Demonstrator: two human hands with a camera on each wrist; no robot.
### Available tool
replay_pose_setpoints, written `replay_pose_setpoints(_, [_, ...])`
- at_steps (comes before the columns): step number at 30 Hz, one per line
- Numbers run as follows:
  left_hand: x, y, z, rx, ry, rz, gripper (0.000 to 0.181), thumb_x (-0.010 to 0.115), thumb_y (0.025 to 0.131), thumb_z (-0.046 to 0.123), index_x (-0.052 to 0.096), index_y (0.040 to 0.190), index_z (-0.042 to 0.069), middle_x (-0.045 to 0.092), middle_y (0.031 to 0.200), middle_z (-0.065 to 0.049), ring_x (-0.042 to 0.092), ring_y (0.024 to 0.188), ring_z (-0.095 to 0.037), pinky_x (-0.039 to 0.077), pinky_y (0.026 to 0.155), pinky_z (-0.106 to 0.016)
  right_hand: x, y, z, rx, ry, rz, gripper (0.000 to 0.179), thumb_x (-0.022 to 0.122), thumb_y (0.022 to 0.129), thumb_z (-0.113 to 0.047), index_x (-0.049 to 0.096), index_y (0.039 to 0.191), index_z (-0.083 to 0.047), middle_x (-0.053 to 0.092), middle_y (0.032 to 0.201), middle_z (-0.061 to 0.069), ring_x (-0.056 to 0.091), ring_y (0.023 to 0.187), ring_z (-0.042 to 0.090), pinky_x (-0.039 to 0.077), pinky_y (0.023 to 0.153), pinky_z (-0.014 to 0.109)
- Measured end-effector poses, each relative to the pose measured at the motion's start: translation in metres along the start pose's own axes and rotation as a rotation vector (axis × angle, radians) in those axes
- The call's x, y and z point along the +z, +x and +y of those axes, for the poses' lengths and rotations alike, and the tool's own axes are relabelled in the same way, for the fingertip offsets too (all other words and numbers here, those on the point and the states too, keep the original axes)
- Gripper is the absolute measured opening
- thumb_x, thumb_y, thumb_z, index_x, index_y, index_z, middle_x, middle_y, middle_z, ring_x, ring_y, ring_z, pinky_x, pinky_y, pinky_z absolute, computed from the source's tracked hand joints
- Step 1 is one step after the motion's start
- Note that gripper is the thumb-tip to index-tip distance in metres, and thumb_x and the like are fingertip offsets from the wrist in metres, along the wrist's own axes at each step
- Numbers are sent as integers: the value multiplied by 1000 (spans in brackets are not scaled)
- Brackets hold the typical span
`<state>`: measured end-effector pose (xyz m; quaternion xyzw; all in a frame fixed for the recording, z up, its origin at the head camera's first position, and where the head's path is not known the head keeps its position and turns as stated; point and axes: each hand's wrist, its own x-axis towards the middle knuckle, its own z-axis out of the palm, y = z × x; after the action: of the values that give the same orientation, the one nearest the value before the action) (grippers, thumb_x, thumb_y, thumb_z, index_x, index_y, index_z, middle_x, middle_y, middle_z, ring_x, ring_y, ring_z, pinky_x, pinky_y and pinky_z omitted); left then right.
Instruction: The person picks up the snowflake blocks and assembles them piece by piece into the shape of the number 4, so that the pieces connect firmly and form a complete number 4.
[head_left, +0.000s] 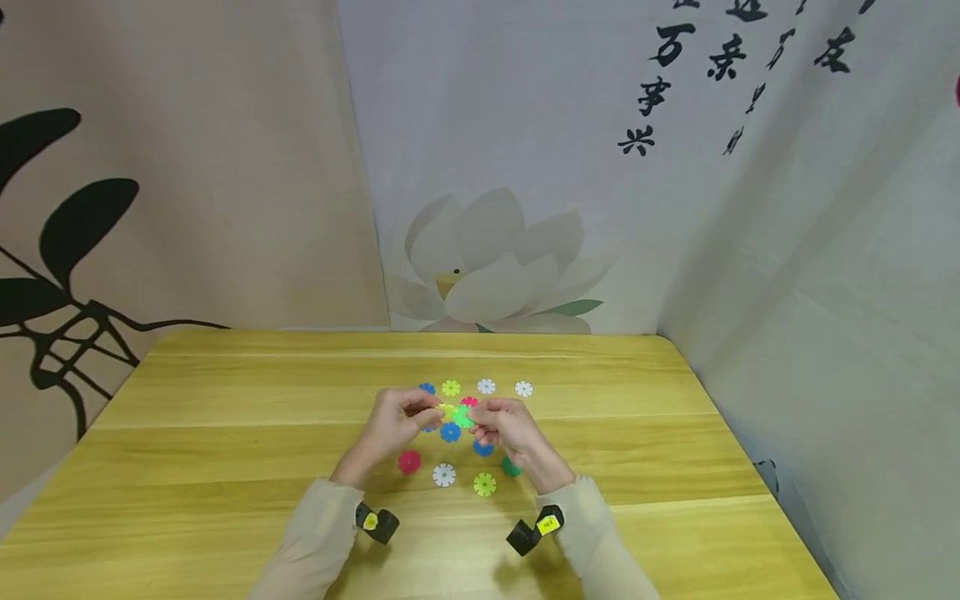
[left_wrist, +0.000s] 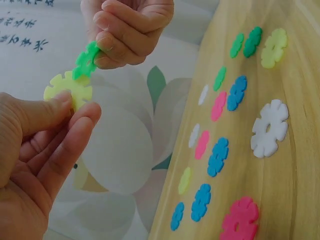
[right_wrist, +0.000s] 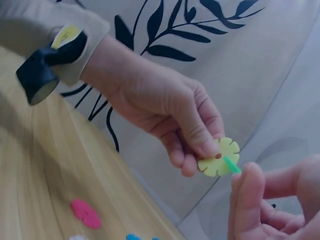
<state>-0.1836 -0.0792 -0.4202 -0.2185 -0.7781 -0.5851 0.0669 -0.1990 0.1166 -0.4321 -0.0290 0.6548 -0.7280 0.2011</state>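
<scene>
Above the table, my left hand (head_left: pixel 396 423) pinches a yellow notched plastic disc (left_wrist: pixel 56 92), shaped like a snowflake building piece, between thumb and fingers. My right hand (head_left: pixel 517 433) pinches a bright green disc (left_wrist: pixel 87 61) of the same kind. In the left wrist view the green disc's lower edge meets the rim of the yellow one. The green piece stands nearly edge-on to the yellow disc in the right wrist view, where the right fingertips (right_wrist: pixel 252 175) hide much of it.
Loose discs lie on the wooden table (head_left: pixel 225 467) below and around the hands: a pink disc (head_left: pixel 409 462), a white disc (head_left: pixel 444 475), a yellow-green disc (head_left: pixel 484 484), a dark green disc (head_left: pixel 511 467) and several blue ones. A printed curtain (head_left: pixel 525 125) hangs behind the table.
</scene>
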Motion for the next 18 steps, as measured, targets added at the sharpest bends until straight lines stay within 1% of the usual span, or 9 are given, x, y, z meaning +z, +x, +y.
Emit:
replay_pose_setpoints(3, [-1,-2,16,22,8,-2,4,64,81,-12,65,77,-13,65,71,-22,63,59,-7,53,51,-18,3,-1,-4,3,2,9,16,57,88,0,56,73,-5,57,59,-1,51,47,4,46,45,12])
replay_pose_setpoints(5, [-1,-2,16,51,11,5,4,64,80,-14,65,76,-13,65,70,-22,62,59,-6,52,49,-17,4,0,-5,-1,-3,13,17,58,88,0,55,72,-6,56,59,-1,51,47,4,46,45,12])
replay_pose_setpoints(7, [0,-1,8,70,6,14,4,64,79,-15,64,75,-13,65,69,-21,62,58,-7,52,48,-19,4,1,-5,-1,-8,18,19,57,88,-1,55,71,-7,56,58,-1,51,47,4,46,45,12])
replay_pose_setpoints(10, [1,0,-6,75,9,32,4,66,80,-12,65,76,-10,66,70,-17,63,59,-9,54,48,-21,4,2,-6,2,-3,6,19,57,89,-1,54,71,-7,56,59,-1,51,47,5,47,46,13])
replay_pose_setpoints(12, [2,2,-16,55,9,43,2,66,82,-7,66,80,-8,68,73,-15,65,61,-12,55,51,-22,3,3,-6,3,6,-7,17,57,90,-3,56,73,-6,57,60,0,52,48,5,48,46,13])
replay_pose_setpoints(15, [2,3,-22,11,-26,77,5,66,84,-2,66,85,-7,68,78,-16,67,65,-21,57,56,-23,1,5,-7,-8,16,-21,12,56,92,-7,58,81,-2,59,63,0,55,51,5,51,49,14])
replay_pose_setpoints(18, [2,3,-25,-63,-91,141,5,65,85,-4,65,87,-8,68,79,-19,68,67,-25,58,59,-25,-3,6,-7,-48,-27,2,22,54,95,-11,60,95,10,60,66,0,57,54,6,53,52,15])
